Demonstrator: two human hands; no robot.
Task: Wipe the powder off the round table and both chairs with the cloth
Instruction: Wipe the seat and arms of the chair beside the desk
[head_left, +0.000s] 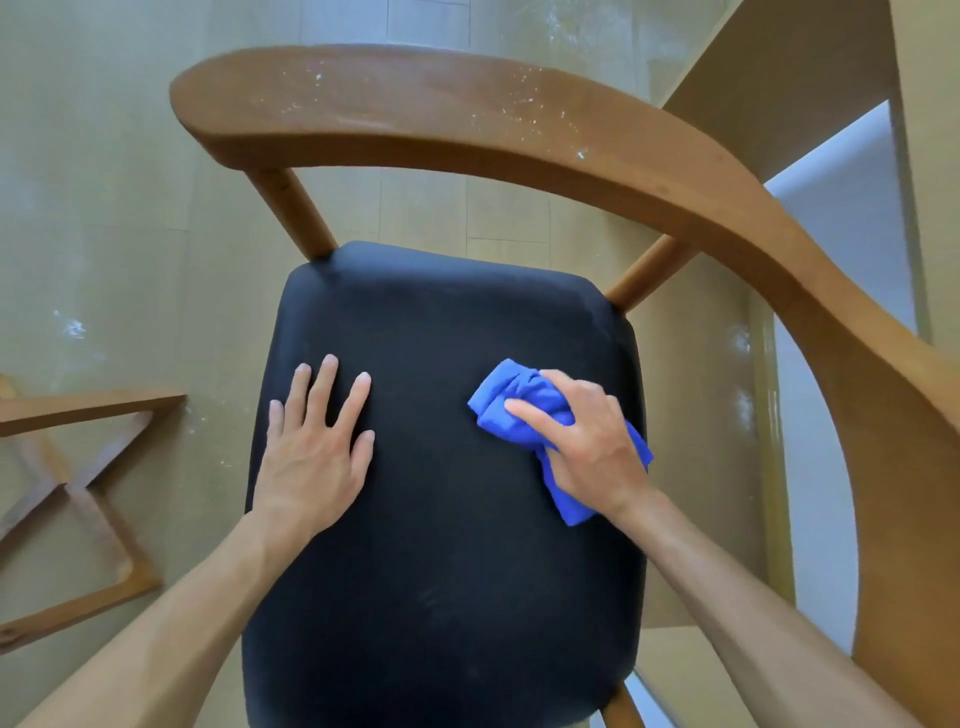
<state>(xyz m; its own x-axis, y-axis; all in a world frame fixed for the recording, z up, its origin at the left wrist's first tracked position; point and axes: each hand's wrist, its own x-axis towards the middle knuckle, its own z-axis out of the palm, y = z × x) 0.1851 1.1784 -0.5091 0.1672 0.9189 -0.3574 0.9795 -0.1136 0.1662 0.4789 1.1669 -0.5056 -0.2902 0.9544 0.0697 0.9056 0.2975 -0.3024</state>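
Pale wood-look flooring (130, 208) fills the background, dusted here and there with white powder, and on it stands a brown wooden chair with a black padded seat (441, 519), seen from straight above. At the far left lies part of another wooden frame with crossed legs (78, 467) — whether that belongs to the round table or the second chair cannot be told.

A crumpled blue cloth (524, 410) sits on the right half of the seat, its long axis running from far-left to near-right. My right hand (587, 441) lies on top of it, fingers curled around the bundle and pressing it down. My left hand (317, 447) rests flat on the left half, fingers spread, holding nothing, well apart from the cloth.

Seat fabric looks nearly free of powder. White specks (519, 104) show on the curved wooden backrest (415, 104), which arches across the far side and sweeps down the right — beyond both hands, nearer the right one. I judge the cloth must travel away and upward next.

No containers are in view.
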